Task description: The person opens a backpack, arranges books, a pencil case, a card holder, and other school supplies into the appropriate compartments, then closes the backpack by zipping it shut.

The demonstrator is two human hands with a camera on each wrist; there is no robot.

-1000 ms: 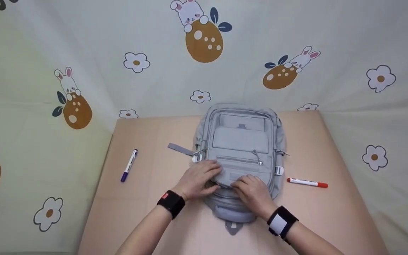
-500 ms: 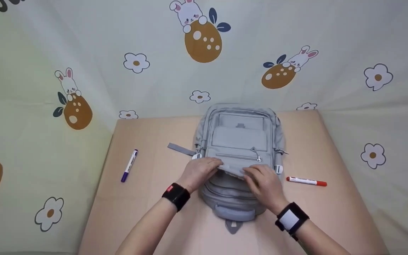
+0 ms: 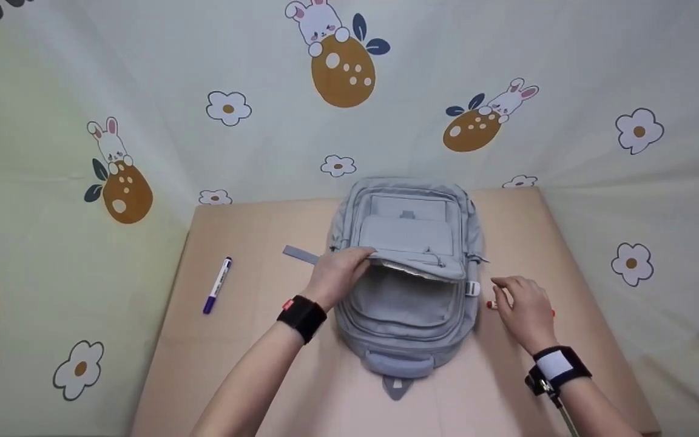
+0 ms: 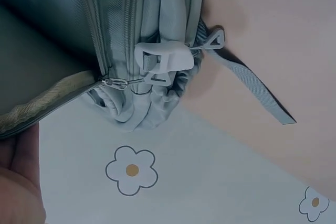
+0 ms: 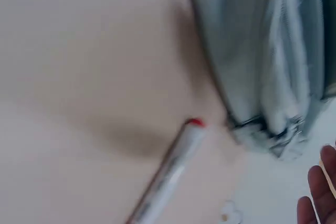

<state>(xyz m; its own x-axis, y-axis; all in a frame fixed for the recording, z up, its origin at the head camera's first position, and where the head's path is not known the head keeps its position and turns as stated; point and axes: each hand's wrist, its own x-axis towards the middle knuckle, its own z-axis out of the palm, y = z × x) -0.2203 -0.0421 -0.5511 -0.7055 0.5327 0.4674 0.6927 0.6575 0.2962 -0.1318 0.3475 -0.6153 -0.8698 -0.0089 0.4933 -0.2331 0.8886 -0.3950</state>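
Note:
A grey backpack lies on the table, its front pocket gaping. My left hand pinches the edge of the pocket's flap and holds it up; the left wrist view shows the fingers under the zipped edge and a zipper pull at the corner. Right of the backpack, my right hand hovers over a red marker with nothing in its fingers, covering most of it. In the right wrist view the marker lies below loosely spread fingers, apart from them.
A purple-capped marker lies on the left of the table. A grey strap sticks out from the backpack's left side. Patterned cloth hangs behind and along both sides.
Both hands raised the pocket flap from its lowered position, uncovering the inside. My right hand then let go and moved right, over the red marker; the left still holds the flap.

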